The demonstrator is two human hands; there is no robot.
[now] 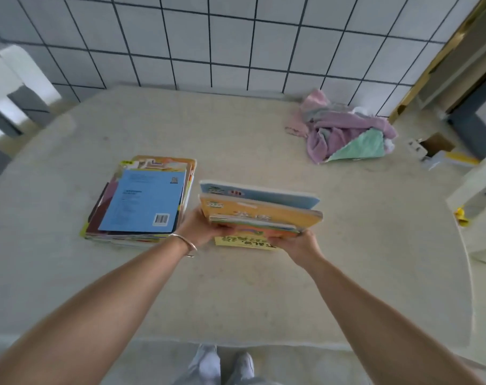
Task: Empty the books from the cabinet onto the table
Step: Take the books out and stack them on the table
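Left hand [198, 227] and right hand [297, 243], fingers clamped on bundle of picture books [260, 211], orange and pale-blue covers, over mid bench [236, 287]. Left: flat stack [141, 201], blue-backed book topmost. Far right: crumpled cloths [347, 132].

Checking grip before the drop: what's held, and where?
Both hands, left hand and right hand, grip a bundle of picture books by its near edge.

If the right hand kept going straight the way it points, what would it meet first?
The right hand grips the bundle of books; ahead lies bare table, then probably the tiled wall. Depth is unclear.
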